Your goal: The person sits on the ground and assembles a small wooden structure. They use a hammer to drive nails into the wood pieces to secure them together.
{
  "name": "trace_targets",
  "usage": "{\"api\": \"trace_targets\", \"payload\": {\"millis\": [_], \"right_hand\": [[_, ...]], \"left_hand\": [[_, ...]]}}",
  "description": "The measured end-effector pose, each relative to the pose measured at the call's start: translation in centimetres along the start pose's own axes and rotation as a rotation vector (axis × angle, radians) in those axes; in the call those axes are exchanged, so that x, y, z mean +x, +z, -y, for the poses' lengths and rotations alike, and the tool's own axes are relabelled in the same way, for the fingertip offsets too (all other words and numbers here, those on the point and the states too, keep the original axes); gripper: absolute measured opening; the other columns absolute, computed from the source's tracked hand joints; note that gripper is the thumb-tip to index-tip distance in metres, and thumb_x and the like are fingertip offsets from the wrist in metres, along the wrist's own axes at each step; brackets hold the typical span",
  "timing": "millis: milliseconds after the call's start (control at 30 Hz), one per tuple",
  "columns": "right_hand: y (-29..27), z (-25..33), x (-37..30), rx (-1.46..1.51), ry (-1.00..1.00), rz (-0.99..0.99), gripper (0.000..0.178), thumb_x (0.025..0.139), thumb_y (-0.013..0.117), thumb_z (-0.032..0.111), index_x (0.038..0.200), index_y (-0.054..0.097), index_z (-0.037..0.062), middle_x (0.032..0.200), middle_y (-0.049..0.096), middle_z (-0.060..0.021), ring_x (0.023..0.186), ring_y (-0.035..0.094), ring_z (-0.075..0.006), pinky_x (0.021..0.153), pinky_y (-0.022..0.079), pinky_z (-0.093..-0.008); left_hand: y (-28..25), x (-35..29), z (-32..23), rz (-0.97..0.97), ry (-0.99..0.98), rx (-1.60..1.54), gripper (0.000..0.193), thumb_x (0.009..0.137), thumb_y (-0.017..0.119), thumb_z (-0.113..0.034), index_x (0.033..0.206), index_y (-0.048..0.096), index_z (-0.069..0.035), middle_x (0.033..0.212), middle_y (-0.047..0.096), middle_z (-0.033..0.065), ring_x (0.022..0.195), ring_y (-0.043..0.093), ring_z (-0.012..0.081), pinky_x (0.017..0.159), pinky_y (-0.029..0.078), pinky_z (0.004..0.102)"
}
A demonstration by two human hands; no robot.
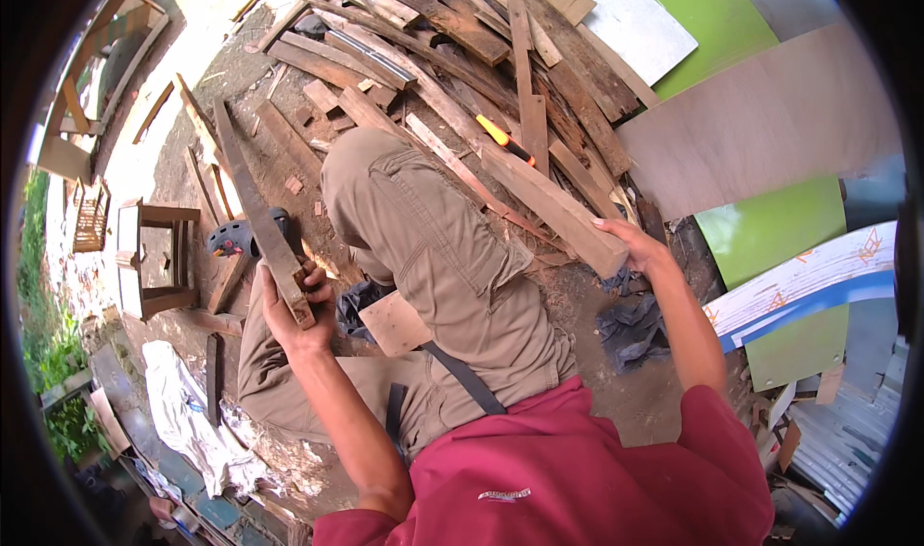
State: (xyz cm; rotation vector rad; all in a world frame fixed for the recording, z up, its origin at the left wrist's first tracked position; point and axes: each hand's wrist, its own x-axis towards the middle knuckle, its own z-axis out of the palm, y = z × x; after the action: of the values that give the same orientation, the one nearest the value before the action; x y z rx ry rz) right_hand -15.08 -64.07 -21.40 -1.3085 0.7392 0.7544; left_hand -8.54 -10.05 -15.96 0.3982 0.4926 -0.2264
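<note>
On dirt ground (621, 406) littered with boards (589, 75), left fingers (316, 278) grasp a dark plank (252, 195), right fingers (613, 226) a thick beam (553, 209).

Beyond my grip, the dirt ground (626, 392) bears heaped planks (452, 28) (rough, brown); below my right hand (643, 248) lies crumpled dark plastic (630, 334).

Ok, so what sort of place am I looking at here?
Likely an outdoor woodworking spot: a loose heap of long brown wooden planks lies on bare brown earth, a box-shaped brown wooden frame stands off to the left, and the left hand holds a narrow dark-brown wooden bar.
</note>
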Motion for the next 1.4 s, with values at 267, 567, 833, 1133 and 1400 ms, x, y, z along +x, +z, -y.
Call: {"api": "trace_targets", "payload": {"millis": [267, 567, 833, 1133, 1400], "right_hand": [[4.1, 4.7, -11.2, -0.199, -0.165, 0.104, 0.056, 0.099, 0.065, 0.039, 0.126, 0.064, -0.0098, 0.108, 0.074, -0.0148, 0.092, 0.074, -0.0218, 0.08, 0.06, -0.0345], [15.6, 14.2, -15.6, -0.44, -0.502, 0.237, 0.078, 0.094, 0.065, 0.048, 0.143, 0.049, -0.0094, 0.125, 0.065, -0.0177, 0.103, 0.068, -0.0211, 0.087, 0.056, -0.0346], [25.6, 13.3, -7.0, -0.315, -0.312, 0.52, 0.066, 0.1, 0.059, 0.023, 0.156, 0.036, -0.0031, 0.116, 0.065, -0.0167, 0.085, 0.072, -0.0257, 0.06, 0.065, -0.0412], [33.8, 4.8, 7.6, -1.287, -0.737, 0.093, 0.081, 0.087, 0.076, 0.031, 0.15, 0.043, -0.0082, 0.131, 0.056, -0.0352, 0.122, 0.062, -0.0439, 0.105, 0.049, -0.0487], [37.9, 3.1, 12.8, -1.178, -0.793, 0.082, 0.073, 0.093, 0.073, 0.045, 0.14, 0.051, -0.0076, 0.123, 0.061, -0.0294, 0.116, 0.063, -0.0446, 0.098, 0.051, -0.0483]], "left_hand": [[-0.7, -1.5, -2.2, -0.109, -0.021, -0.139, 0.044, 0.105, 0.055, -0.044, 0.121, 0.062, -0.004, 0.101, 0.065, 0.0176, 0.081, 0.061, 0.0327, 0.064, 0.054, 0.0396], [-4.9, -2.2, -3.2, -0.072, 0.103, 0.031, 0.056, 0.109, 0.049, -0.041, 0.14, 0.048, 0.006, 0.121, 0.067, 0.0253, 0.113, 0.07, 0.0395, 0.086, 0.064, 0.0514], [-5.8, -0.5, -0.9, -0.206, 0.179, 0.124, 0.049, 0.107, 0.057, -0.036, 0.138, 0.051, 0.002, 0.114, 0.07, 0.0208, 0.097, 0.075, 0.033, 0.077, 0.064, 0.0461], [-11.8, -2.5, -0.3, -0.201, 0.139, 0.17, 0.056, 0.098, 0.073, -0.031, 0.136, 0.055, 0.005, 0.115, 0.071, 0.0181, 0.096, 0.075, 0.0279, 0.078, 0.064, 0.0403], [-11.3, -2.7, 2.7, -0.329, 0.17, 0.269, 0.042, 0.098, 0.073, -0.031, 0.121, 0.061, 0.002, 0.1, 0.073, 0.0124, 0.082, 0.075, 0.0223, 0.068, 0.061, 0.033]]}}
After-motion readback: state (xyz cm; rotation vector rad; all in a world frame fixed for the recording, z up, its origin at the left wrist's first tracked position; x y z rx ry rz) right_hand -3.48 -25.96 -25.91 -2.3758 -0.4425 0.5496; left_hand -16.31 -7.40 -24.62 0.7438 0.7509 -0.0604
